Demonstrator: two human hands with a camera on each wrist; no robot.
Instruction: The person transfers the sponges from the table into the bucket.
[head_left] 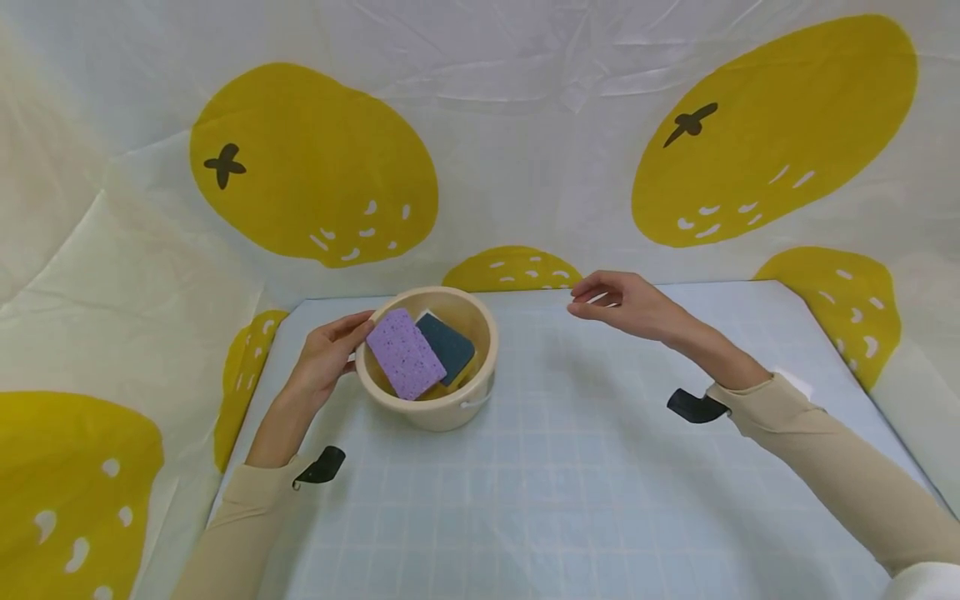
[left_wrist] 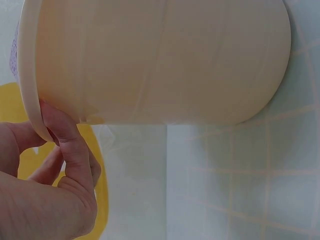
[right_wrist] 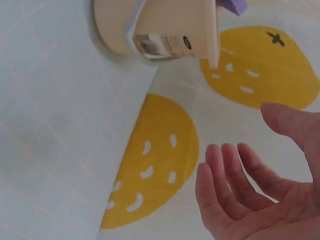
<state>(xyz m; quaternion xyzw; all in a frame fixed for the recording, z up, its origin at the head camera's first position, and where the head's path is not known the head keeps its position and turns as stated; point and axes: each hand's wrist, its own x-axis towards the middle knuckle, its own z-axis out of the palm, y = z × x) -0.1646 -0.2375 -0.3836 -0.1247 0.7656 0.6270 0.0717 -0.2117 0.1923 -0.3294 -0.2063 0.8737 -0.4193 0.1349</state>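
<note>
A beige bucket stands upright at the back left of the table. Inside it lie a purple speckled sponge and a sponge with a dark green scouring side. My left hand pinches the bucket's rim on its left side, and in the left wrist view the thumb and fingers sit on either side of that rim. To the right of the bucket, my right hand hovers above the table with relaxed fingers, holding nothing. The right wrist view shows a label on the bucket's side.
The table carries a pale blue checked cover. Behind and beside it hangs a white sheet printed with large yellow fruit. A white item lies at the right, partly hidden by the right sleeve. The bucket's handle hangs down.
</note>
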